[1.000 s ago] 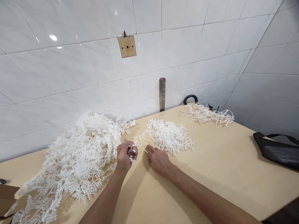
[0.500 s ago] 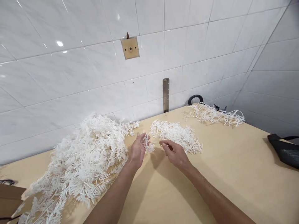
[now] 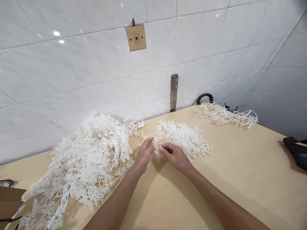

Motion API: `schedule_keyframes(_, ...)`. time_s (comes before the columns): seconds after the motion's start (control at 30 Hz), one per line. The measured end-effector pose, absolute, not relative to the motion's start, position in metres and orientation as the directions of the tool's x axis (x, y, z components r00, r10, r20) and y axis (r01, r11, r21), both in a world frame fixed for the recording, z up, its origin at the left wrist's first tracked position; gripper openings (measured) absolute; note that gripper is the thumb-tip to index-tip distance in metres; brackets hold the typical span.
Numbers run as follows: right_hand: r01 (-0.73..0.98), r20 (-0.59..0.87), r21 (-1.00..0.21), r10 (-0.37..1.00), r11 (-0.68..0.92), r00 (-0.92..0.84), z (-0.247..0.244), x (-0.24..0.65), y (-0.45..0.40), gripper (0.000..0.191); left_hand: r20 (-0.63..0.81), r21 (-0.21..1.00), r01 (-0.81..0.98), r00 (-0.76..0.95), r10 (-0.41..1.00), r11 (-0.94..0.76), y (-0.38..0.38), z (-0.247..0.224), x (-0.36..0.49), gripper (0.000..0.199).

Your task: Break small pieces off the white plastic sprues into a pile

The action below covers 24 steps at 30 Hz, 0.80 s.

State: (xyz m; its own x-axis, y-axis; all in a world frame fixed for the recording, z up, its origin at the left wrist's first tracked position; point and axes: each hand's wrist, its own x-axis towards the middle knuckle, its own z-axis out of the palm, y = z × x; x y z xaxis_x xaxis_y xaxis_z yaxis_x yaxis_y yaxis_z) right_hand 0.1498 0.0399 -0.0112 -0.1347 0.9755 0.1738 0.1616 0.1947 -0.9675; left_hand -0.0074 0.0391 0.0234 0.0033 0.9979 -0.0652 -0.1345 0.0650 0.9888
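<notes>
My left hand (image 3: 144, 154) is closed in a pinch on a small white branched plastic sprig (image 3: 155, 145). Close against it, my right hand (image 3: 175, 155) pinches the sprig's other side with thumb and forefinger. Just behind the right hand lies a low heap of short white pieces (image 3: 183, 137). To the left, a large pile of feathery white sprigs (image 3: 88, 163) spreads over the pale wooden table (image 3: 153, 204). A loose white bit (image 3: 145, 135) rests between the two heaps.
Bare white stems (image 3: 227, 115) lie at the back right, near a black curved handle (image 3: 205, 95). A black object (image 3: 296, 153) sits at the right edge, a brown box (image 3: 11, 204) at the lower left. A metal bracket (image 3: 174, 93) stands against the tiled wall (image 3: 96, 60).
My right hand has come in to the sprig and grips it beside the left hand. The left fingers have closed more tightly. The camera view has tilted slightly down.
</notes>
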Motion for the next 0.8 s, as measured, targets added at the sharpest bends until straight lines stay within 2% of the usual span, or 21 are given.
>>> schedule_keyframes(0.13,0.142,0.137,-0.979,0.987,0.148,-0.085,-0.015,0.159,0.041,0.034,-0.106,0.994,-0.019,0.019,0.994,0.106,0.040,0.017,-0.011,0.053)
schedule_keyframes(0.2,0.181,0.138,-0.972,0.988,0.148,-0.068,-0.014,0.161,0.041,0.032,-0.069,0.991,0.112,-0.011,0.998,0.069,0.039,0.015,-0.011,0.051)
schedule_keyframes(0.27,0.201,0.141,-0.968,0.988,0.150,-0.058,-0.013,0.162,0.040,0.032,0.040,0.950,0.310,-0.030,0.999,-0.029,0.037,0.015,-0.012,0.044)
schedule_keyframes(0.33,0.206,0.162,-0.964,0.986,0.168,-0.047,-0.011,0.160,0.039,0.031,0.258,0.824,0.524,-0.006,0.966,-0.216,0.036,0.017,-0.015,0.029)
schedule_keyframes(0.4,0.213,0.194,-0.957,0.980,0.198,-0.041,-0.009,0.157,0.037,0.030,0.470,0.622,0.672,0.090,0.878,-0.401,0.033,0.022,-0.019,0.017)
schedule_keyframes(0.47,0.204,0.201,-0.957,0.979,0.206,-0.044,-0.009,0.155,0.035,0.030,0.555,0.465,0.719,0.218,0.803,-0.516,0.032,0.030,-0.022,0.016)
schedule_keyframes(0.53,0.157,0.168,-0.972,0.984,0.175,-0.057,-0.010,0.153,0.033,0.031,0.526,0.392,0.710,0.350,0.775,-0.586,0.032,0.037,-0.024,0.015)
schedule_keyframes(0.6,0.080,0.125,-0.988,0.990,0.130,-0.068,-0.011,0.152,0.031,0.034,0.439,0.386,0.682,0.457,0.774,-0.622,0.032,0.042,-0.024,0.013)
schedule_keyframes(0.8,-0.046,0.094,-0.995,0.992,0.091,-0.088,-0.005,0.152,0.025,0.035,0.354,0.425,0.708,0.444,0.823,-0.565,0.035,0.039,-0.024,0.014)
